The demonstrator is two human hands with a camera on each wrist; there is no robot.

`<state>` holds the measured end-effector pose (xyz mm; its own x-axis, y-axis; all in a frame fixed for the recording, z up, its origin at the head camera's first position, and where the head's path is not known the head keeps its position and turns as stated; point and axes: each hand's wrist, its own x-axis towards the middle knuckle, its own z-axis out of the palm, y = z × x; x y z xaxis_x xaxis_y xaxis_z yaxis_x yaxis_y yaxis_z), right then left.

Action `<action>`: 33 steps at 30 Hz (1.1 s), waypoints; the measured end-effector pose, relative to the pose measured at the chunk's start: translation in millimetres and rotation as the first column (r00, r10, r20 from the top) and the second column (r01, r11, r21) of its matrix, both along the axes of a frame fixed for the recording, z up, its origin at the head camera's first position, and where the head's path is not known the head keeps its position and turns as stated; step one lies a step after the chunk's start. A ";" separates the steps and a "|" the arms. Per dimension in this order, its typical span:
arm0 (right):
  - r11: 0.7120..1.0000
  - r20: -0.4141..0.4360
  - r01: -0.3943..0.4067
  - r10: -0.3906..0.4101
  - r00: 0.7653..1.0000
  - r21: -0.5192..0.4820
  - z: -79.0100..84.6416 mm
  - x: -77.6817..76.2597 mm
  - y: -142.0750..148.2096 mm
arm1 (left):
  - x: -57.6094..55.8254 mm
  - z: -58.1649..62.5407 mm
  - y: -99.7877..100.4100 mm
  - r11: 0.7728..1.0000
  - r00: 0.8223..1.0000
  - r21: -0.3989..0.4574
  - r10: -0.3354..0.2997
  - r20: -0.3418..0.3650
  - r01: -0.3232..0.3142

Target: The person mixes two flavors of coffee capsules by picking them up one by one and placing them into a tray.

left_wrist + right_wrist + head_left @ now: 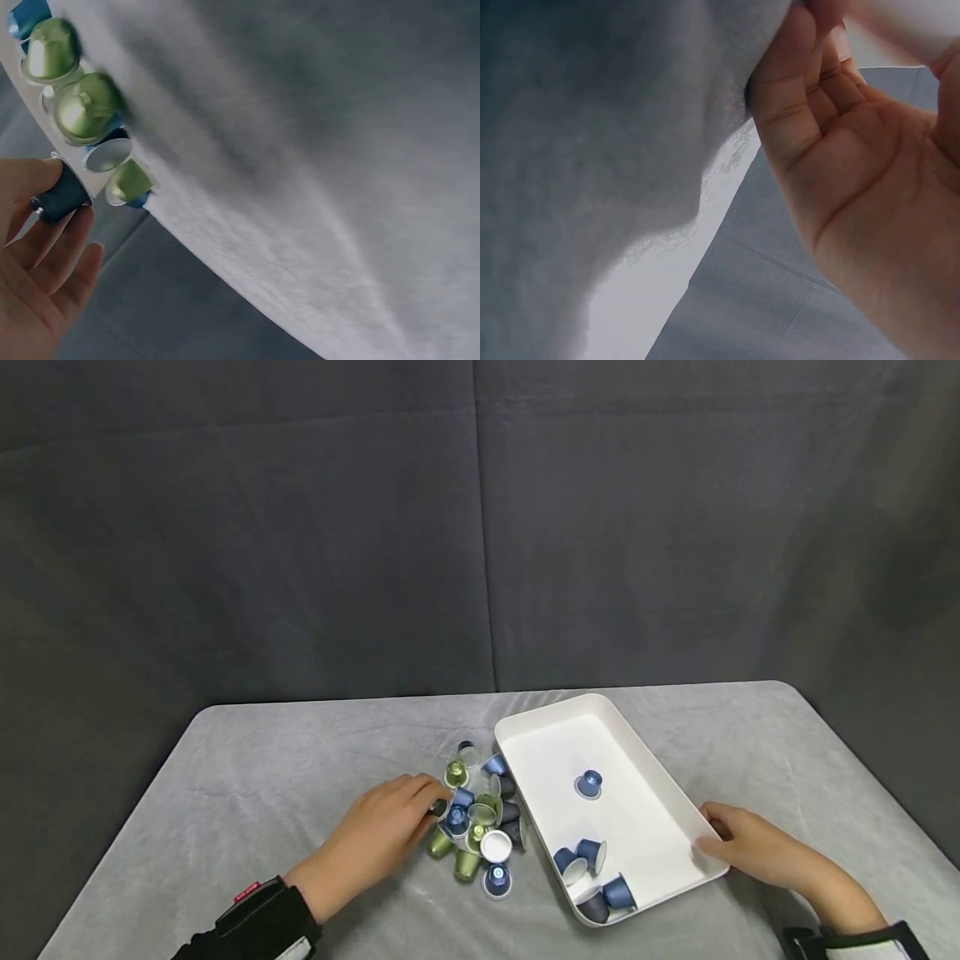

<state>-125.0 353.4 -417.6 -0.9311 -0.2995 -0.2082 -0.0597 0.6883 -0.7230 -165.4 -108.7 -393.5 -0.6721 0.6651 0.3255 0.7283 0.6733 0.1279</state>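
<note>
My left hand [382, 828] pinches a dark coffee capsule [61, 196] between thumb and fingers, at the left side of a loose pile of capsules. Green capsules [467, 865], blue capsules [497, 880] and dark ones [514, 833] make up the pile, some tipped over, some on their rims. Over on the right, my right hand [765, 852] grips the near right edge of a white tray [645, 810], thumb over the rim. Inside the tray one blue capsule [589, 783] sits apart, and several blue and dark capsules [618, 893] lie towards its near left corner.
The pile lies right against the tray's left wall. A grey cloth covers the table [285, 760], whose far edge runs behind the tray. Beyond it hangs a dark grey curtain [337, 552].
</note>
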 end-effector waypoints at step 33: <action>1.000 -0.015 0.017 -0.017 1.000 0.008 -0.6 2.5 -5.1 | -20.2 6.4 122.2 0.973 0.983 -0.156 -0.159 0.096 0.173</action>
<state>-122.6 348.3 -418.2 -0.9389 -0.2824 -0.1968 -0.0588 0.6948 -0.7168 -185.5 13.5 -387.1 -0.5677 0.8091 0.1520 0.8231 0.5606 0.0903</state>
